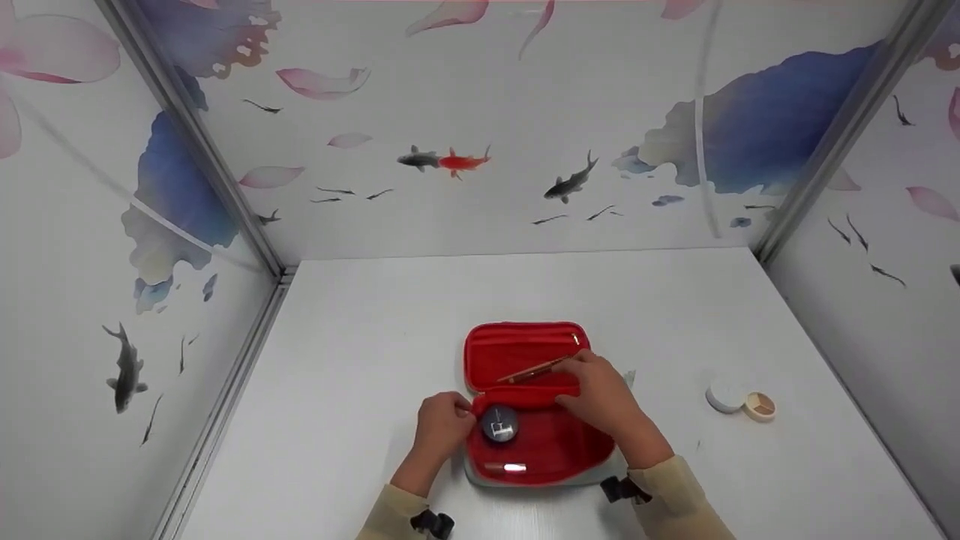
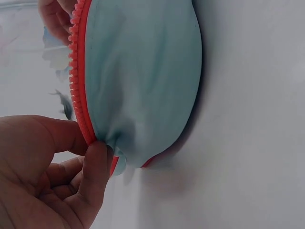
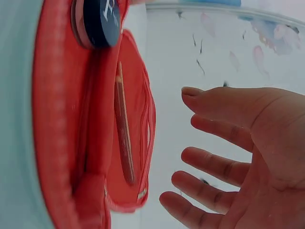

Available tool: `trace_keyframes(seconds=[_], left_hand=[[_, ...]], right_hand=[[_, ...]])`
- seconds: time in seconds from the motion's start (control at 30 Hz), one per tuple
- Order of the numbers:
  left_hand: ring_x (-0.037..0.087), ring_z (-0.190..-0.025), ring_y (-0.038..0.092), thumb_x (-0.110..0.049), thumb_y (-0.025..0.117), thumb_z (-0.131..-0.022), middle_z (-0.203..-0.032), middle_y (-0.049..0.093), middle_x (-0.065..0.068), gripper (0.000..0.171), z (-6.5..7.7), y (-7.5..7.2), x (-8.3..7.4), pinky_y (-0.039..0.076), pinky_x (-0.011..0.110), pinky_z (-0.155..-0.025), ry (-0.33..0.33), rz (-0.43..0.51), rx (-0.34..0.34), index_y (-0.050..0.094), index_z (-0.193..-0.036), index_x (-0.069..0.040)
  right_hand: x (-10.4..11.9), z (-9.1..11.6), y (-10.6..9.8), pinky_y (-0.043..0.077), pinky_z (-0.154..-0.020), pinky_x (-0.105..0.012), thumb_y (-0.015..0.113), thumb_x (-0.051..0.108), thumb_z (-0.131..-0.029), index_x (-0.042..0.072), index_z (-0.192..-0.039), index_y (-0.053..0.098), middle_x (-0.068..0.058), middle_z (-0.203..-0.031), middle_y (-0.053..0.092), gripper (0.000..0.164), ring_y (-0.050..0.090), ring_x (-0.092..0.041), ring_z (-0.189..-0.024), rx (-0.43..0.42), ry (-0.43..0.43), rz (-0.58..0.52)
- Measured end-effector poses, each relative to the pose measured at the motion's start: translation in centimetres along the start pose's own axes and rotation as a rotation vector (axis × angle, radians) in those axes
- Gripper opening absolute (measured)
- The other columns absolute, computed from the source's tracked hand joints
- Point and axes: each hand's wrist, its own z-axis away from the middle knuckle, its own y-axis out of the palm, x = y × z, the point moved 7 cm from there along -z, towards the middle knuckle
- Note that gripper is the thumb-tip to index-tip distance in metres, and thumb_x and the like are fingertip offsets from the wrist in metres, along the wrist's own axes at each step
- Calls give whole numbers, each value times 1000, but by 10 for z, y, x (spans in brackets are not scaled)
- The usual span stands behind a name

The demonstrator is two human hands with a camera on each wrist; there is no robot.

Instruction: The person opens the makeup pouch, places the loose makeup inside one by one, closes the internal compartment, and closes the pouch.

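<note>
A red-lined cosmetic pouch [image 1: 555, 450] with a pale blue-green outside lies unzipped, its lid folded back. My left hand [image 1: 444, 426] pinches the pouch's zipper edge [image 2: 78, 90] between thumb and finger at the left. Over the pouch's right side is my right hand [image 1: 604, 394], fingers spread and holding nothing; the right wrist view shows a gap between it and the pouch. A slim brown-and-gold stick [image 3: 123, 129], pencil- or brush-like, lies on the inside of the lid. Inside the pouch at the left sits a round dark-lidded jar [image 1: 499, 424].
To the right on the white table [image 1: 360, 337] lies a small round compact [image 1: 760, 406] with its white lid [image 1: 724, 397] flipped open. A short glossy tube [image 1: 514, 468] shows near the pouch's front edge. Printed panels [image 1: 517, 97] stand at the back and both sides.
</note>
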Motion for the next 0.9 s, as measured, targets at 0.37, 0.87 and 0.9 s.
trace_keyframes(seconds=[0.37,0.87,0.9], left_hand=[[16,-74,60,-6,68,-88,-83,70,3,11,2,0,2,54,30,-63,-11,-19,-18,78,-94,-5],[17,-77,59,-6,67,-89,-84,70,4,12,4,4,1,56,32,-67,-31,-4,-9,77,-97,-5],[17,-77,59,-6,67,-89,-84,70,4,12,4,4,1,56,32,-67,-32,-3,-8,77,-97,-5]], right_hand=[[-34,0,-20,61,-95,-52,81,14,-92,10,-133,72,-17,-126,67,42,66,-34,-114,-10,57,-16],[-88,0,-45,52,-107,-63,78,16,-95,6,-143,65,-27,-140,61,51,62,-46,-128,-44,122,-10],[-91,1,-46,52,-107,-63,78,16,-95,6,-142,65,-27,-140,61,51,62,-47,-128,-49,127,-4]])
